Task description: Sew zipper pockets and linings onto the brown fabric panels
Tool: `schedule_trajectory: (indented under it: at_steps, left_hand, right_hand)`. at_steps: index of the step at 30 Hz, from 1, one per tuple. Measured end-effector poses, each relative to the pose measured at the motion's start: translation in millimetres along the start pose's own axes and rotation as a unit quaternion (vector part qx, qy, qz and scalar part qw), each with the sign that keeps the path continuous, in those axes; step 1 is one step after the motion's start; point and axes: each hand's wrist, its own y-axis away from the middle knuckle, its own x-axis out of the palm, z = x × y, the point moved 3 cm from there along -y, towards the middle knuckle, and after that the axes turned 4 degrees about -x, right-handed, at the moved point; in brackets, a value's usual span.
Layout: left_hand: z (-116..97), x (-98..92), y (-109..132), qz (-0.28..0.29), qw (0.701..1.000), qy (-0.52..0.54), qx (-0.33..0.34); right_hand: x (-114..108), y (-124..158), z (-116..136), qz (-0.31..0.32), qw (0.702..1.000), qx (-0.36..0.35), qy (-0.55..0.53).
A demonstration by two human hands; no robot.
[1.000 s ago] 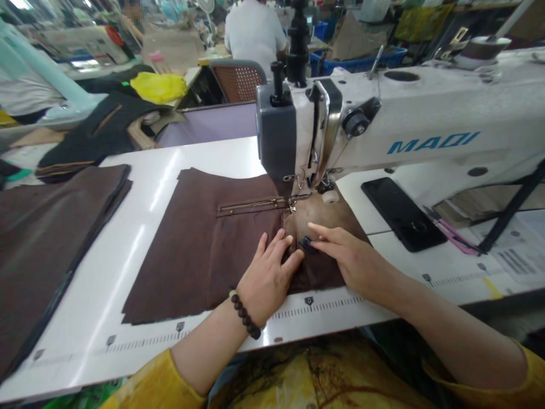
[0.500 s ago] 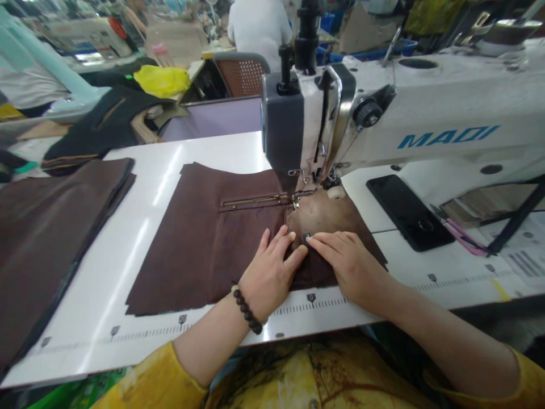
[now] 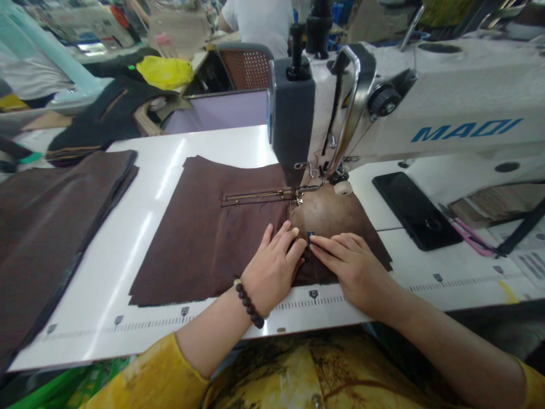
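A brown leather-like panel [image 3: 179,238] with a zipper [image 3: 259,197] set into it lies flat on the white sewing table. Its right part passes beneath the presser foot [image 3: 300,197] of the sewing machine [image 3: 293,108]. My left hand [image 3: 275,267] rests on the panel just in front of the foot, fingers stretched out and holding nothing. Close beside it, my right hand [image 3: 357,270] has its fingers together, with the tips on a small dark label [image 3: 310,236] against the panel. The thumb of my right hand is hidden.
Right of the panel lie a black phone [image 3: 413,210] and pink-handled snips [image 3: 474,238]. More brown pieces [image 3: 51,227] are stacked at the left. A ruler scale [image 3: 293,305] runs along the table's front edge. Beyond the table stand a chair [image 3: 247,65] and a person in white [image 3: 264,25].
The view has shifted slightly. Both hands stay on the panel in nearly the same place, and the fingers of my right hand remain at the small dark label.
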Motion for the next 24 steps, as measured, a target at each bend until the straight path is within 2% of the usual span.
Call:
schedule_trajectory:
  at_steps: [14,24]
  left_hand:
    - [1.5,1.8,0.3,0.009,1.0,-0.011,0.004]
    - [0.4,-0.8,-0.9,-0.015,1.0,-0.004,0.004]
  right_hand:
    - [-0.6,1.6,1.0,-0.021,1.0,-0.011,0.006]
    - [-1.8,1.3,-6.0,0.007,0.999,-0.009,-0.031]
